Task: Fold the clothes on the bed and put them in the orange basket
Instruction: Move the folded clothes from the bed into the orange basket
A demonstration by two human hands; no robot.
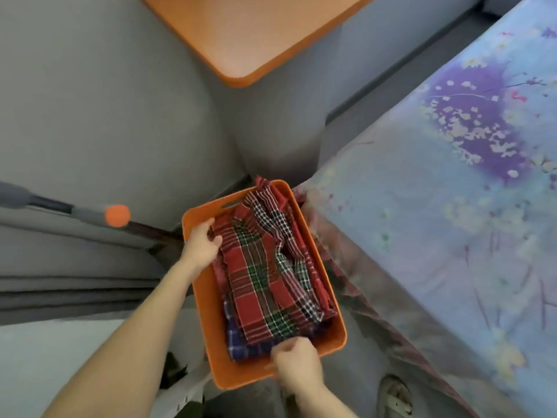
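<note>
The orange basket (334, 300) sits on the floor beside the bed, filled with folded plaid cloths. A red and green plaid cloth (262, 276) lies on top, a blue plaid one (241, 345) shows under it at the near end. My left hand (202, 245) grips the far left edge of the red cloth inside the basket. My right hand (297, 363) is at the basket's near rim, fingers curled on the cloth's near edge. One red cloth corner (265, 184) hangs over the far rim.
The bed (437, 206) with a blue and purple floral sheet fills the right side. An orange tabletop (253, 34) is above. A grey pole with an orange knob (117, 215) lies at left. A sandalled foot (394, 396) stands at the bottom right.
</note>
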